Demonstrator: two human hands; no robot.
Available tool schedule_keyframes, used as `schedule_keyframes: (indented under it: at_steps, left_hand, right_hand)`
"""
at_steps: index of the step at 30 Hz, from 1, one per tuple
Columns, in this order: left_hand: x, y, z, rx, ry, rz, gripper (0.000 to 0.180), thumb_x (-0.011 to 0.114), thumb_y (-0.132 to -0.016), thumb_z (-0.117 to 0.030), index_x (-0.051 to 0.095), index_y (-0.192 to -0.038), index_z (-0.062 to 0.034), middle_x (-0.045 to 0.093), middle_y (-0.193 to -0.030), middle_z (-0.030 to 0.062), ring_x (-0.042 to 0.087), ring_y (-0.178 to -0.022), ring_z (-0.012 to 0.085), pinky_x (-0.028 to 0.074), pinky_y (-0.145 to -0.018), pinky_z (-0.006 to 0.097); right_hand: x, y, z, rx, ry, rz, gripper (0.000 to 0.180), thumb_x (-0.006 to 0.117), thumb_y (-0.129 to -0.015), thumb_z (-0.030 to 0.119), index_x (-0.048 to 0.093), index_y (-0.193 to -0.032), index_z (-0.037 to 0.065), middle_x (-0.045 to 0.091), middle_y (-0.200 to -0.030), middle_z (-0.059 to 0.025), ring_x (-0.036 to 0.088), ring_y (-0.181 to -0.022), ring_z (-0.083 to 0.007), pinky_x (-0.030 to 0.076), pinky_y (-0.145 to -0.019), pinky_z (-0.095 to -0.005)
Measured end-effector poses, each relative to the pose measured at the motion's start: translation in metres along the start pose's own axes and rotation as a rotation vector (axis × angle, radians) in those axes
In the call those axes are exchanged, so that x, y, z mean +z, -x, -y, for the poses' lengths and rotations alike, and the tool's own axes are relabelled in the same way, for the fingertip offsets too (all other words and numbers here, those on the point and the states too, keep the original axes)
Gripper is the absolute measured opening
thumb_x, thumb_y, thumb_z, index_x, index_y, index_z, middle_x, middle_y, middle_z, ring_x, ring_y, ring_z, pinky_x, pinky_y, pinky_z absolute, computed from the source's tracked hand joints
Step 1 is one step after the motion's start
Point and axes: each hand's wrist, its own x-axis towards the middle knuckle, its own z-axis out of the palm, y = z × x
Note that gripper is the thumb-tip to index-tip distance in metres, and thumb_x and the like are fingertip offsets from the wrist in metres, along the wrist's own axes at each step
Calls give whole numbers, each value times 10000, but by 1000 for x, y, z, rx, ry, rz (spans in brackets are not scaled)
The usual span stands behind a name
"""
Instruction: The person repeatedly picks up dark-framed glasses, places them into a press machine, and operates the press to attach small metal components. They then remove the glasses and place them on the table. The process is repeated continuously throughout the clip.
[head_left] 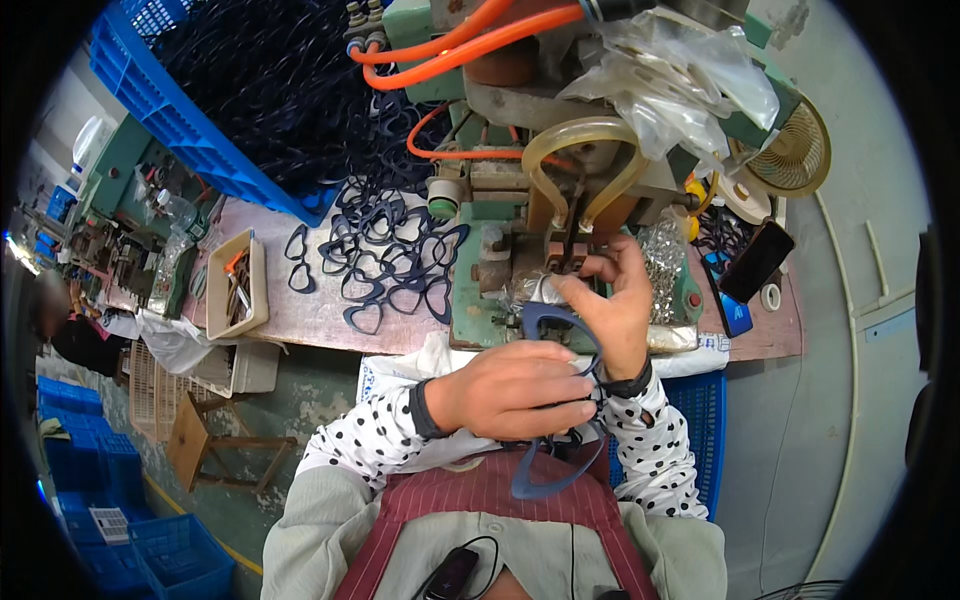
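both hands work dark blue eyeglass frames at the front of a green press.

the right hand (pixel 612 300) has its fingertips pinched at the clamp of the green press (pixel 520 250), its thumb against the raised eyeglass frame (pixel 560 322); what the pinch grips i cannot tell. the left hand (pixel 515 390) is curled shut around a bunch of frames (pixel 550 470) hanging toward the lap. to seat it well, keeping the frame level and fingers clear of the clamp looks wise. loose frames (pixel 385 255) lie along the workbench (pixel 300 310) back edge, beside a beige tray (pixel 236 285).

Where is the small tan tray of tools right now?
In the head view, the tan tray sits at the workbench's left end, left of the loose dark frames.
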Motion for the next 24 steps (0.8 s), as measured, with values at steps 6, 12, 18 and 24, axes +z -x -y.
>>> schedule_keyframes:
  at_steps: [6, 12, 18, 24]
  left_hand:
    - [10, 8, 22, -83, 65, 87, 322, 548, -855, -40, 630, -1166, -23, 635, -1125, 141, 636, -979, 282, 493, -950, 466]
    - [15, 13, 24, -57, 29, 52, 315, 558, -859, -56, 630, -1163, -11, 648, -1102, 132, 639, -954, 266, 504, -921, 457]
    - [20, 8, 21, -62, -16, 40, 302, 560, -852, -59, 637, -1139, -1, 659, -1095, 140, 634, -922, 261, 513, -880, 440]
    - [15, 12, 19, -60, -21, 80, 272, 551, -878, -94, 639, -1120, -8, 657, -1135, 124, 633, -952, 282, 492, -929, 453]
  right_hand:
    - [-77, -18, -50, -143, 516, -304, 412, 713, -754, 12, 596, -1149, 28, 684, -1021, -116, 653, -940, -206, 499, -853, -334]
    - [-136, -3, -78, 73, 764, -250, 299, 700, -787, 80, 633, -1071, 14, 682, -883, -168, 664, -784, -290, 519, -723, -368]
    - [-132, 14, -92, -77, 1240, -128, 237, 716, -790, 187, 671, -964, 32, 652, -886, -197, 638, -828, -385, 497, -703, -447]
    - [-135, -1, -110, 6, 1109, -138, 131, 668, -815, 148, 668, -886, 38, 659, -847, -177, 633, -803, -365, 492, -690, -439]
